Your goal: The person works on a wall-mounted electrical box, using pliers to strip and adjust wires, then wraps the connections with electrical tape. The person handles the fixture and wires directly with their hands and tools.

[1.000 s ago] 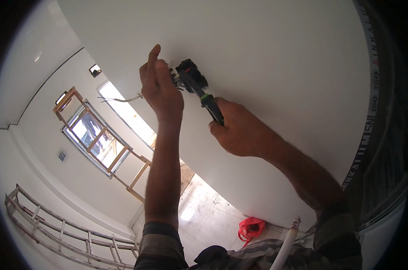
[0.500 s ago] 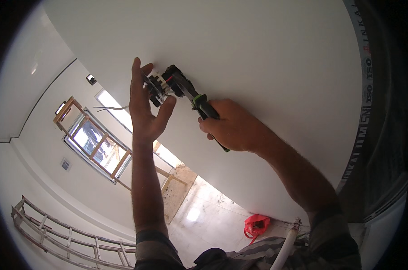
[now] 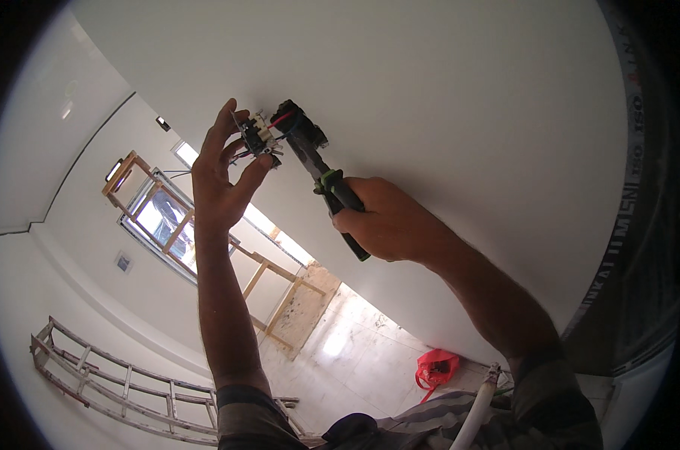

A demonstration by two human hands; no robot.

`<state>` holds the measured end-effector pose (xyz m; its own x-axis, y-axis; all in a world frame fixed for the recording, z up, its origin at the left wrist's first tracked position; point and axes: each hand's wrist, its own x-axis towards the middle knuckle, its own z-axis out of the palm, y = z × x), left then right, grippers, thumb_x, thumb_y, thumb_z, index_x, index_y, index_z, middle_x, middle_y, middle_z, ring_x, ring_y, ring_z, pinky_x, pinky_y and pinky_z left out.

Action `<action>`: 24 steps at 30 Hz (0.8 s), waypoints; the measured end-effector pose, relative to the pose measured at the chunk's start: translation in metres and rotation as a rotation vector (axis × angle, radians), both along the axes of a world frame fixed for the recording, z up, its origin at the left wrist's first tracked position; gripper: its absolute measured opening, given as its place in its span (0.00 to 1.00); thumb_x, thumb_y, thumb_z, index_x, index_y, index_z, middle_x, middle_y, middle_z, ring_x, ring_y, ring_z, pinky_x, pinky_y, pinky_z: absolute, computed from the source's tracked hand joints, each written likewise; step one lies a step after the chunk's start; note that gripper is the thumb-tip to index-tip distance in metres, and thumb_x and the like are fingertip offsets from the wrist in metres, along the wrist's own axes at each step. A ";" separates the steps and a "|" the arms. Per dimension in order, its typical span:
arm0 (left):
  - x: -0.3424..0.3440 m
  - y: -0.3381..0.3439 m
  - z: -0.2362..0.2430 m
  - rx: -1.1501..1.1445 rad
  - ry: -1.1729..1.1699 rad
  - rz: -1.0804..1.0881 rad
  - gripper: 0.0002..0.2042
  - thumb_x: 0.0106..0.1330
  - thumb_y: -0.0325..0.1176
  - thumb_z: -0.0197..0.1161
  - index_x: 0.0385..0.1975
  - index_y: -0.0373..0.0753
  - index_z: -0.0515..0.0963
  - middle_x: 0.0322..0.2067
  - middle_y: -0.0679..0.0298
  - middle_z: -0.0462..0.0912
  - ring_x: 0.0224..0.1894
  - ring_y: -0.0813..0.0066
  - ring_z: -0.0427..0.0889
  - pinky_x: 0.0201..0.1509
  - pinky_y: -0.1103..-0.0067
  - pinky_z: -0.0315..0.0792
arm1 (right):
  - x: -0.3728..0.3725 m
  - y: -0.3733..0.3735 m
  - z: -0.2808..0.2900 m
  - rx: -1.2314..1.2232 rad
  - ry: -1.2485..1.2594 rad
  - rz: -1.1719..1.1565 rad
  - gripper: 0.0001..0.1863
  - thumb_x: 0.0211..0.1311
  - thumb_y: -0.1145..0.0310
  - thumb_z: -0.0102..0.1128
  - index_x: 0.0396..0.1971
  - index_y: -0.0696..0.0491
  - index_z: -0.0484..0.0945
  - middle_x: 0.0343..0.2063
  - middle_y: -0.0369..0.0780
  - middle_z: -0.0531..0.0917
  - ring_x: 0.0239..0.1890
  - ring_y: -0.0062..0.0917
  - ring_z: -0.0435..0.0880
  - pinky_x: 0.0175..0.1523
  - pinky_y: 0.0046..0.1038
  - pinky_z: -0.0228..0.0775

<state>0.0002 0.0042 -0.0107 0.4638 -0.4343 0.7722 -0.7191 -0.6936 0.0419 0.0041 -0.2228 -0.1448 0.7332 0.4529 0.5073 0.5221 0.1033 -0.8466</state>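
Note:
My left hand (image 3: 224, 184) grips a black and white wired electrical module (image 3: 259, 136) between fingers and thumb, pulled a little out from a black wall box (image 3: 308, 128) in the white wall panel (image 3: 467, 112). A red wire and darker wires run between module and box. In my right hand (image 3: 385, 221) are green and black pliers (image 3: 342, 193), held closed-fisted by the handles, with the head angled up across the box; what the jaws touch is unclear.
Wooden ladder-like frames (image 3: 171, 236) stand before a window to the left. A metal ladder (image 3: 118, 379) lies at lower left. A red bag (image 3: 437, 367) sits on the tiled floor (image 3: 351, 326). A white pipe (image 3: 471, 416) rises at the bottom edge by my body.
My left hand has moved left and down and opened round the module, showing more of it and drawing it away from the box. The pliers have tilted more upright.

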 end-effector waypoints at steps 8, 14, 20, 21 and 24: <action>0.004 0.001 -0.001 0.015 -0.029 0.007 0.43 0.59 0.37 0.75 0.73 0.32 0.62 0.61 0.41 0.77 0.63 0.54 0.80 0.67 0.60 0.74 | 0.008 0.014 -0.007 0.160 0.109 0.111 0.10 0.63 0.72 0.55 0.42 0.58 0.75 0.22 0.37 0.77 0.24 0.21 0.76 0.26 0.29 0.69; 0.003 0.000 0.003 -0.019 -0.021 -0.010 0.38 0.66 0.40 0.70 0.73 0.29 0.62 0.54 0.44 0.82 0.57 0.58 0.84 0.64 0.64 0.76 | 0.001 0.013 -0.018 0.378 0.324 0.375 0.17 0.66 0.71 0.55 0.54 0.58 0.73 0.27 0.37 0.77 0.25 0.19 0.76 0.25 0.26 0.70; -0.003 -0.019 0.003 -0.074 -0.042 0.100 0.33 0.71 0.43 0.65 0.69 0.28 0.67 0.40 0.54 0.86 0.43 0.71 0.87 0.50 0.73 0.80 | 0.011 0.040 -0.032 0.248 0.024 -0.021 0.20 0.66 0.68 0.56 0.54 0.59 0.70 0.32 0.53 0.83 0.36 0.46 0.87 0.45 0.43 0.77; -0.004 -0.020 0.002 -0.066 -0.054 0.155 0.31 0.72 0.43 0.63 0.68 0.28 0.68 0.39 0.56 0.86 0.41 0.72 0.86 0.47 0.75 0.79 | 0.011 0.045 -0.033 0.252 0.010 -0.033 0.20 0.66 0.68 0.56 0.55 0.59 0.69 0.33 0.54 0.84 0.38 0.48 0.86 0.45 0.44 0.76; 0.003 -0.015 -0.001 -0.134 -0.024 0.197 0.28 0.77 0.48 0.54 0.65 0.28 0.72 0.36 0.57 0.86 0.39 0.74 0.86 0.43 0.78 0.80 | 0.008 0.054 -0.030 0.301 0.020 -0.006 0.20 0.67 0.68 0.57 0.56 0.58 0.67 0.33 0.55 0.84 0.39 0.50 0.86 0.46 0.45 0.76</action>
<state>0.0030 -0.0108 -0.0120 0.5099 -0.2302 0.8288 -0.5726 -0.8099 0.1273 0.0124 -0.1691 -0.1749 0.7464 0.2796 0.6039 0.5074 0.3480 -0.7883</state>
